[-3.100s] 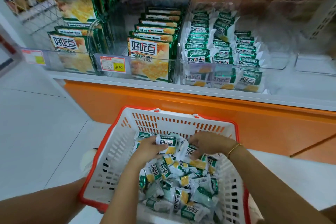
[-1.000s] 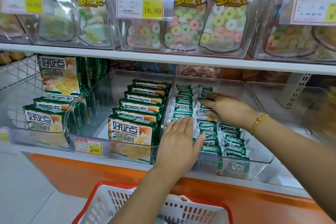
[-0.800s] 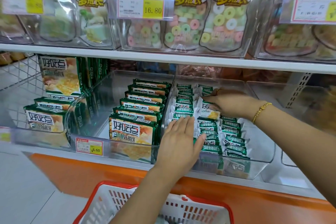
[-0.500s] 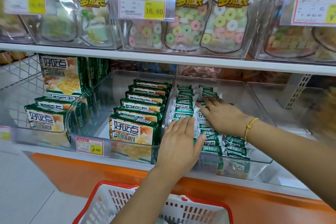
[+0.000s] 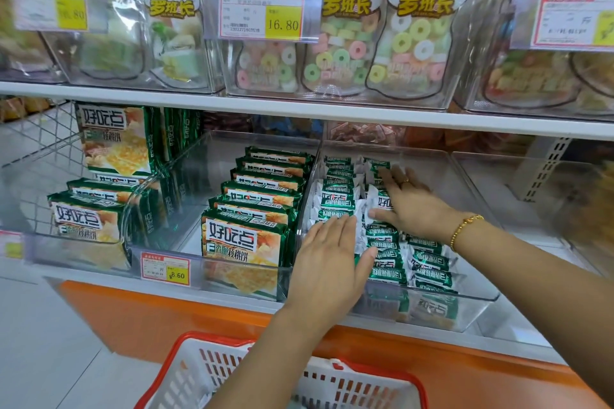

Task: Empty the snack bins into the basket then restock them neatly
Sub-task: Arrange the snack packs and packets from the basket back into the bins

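A clear plastic bin (image 5: 478, 304) on the lower shelf holds rows of small green-and-white snack packets (image 5: 385, 244). My left hand (image 5: 329, 262) lies flat with straight fingers on the left row near the bin's front. My right hand (image 5: 410, 204) reaches farther back, fingers spread and flat on the middle row of packets. Neither hand grips anything. The red-rimmed white basket (image 5: 335, 372) sits below at the bottom edge; my left forearm hides its contents.
Left of this bin, a second clear bin holds larger green cookie packs (image 5: 247, 241), with more packs (image 5: 83, 219) farther left. A clear bin (image 5: 531, 196) stands at right. An upper shelf (image 5: 299, 108) carries candy bags and price tags. An orange panel (image 5: 206, 319) fronts the shelf.
Three seconds ago both hands were down in the basket among packets. Since then they rose to the bin; over the last second the right hand slid forward and flattened on the middle row.
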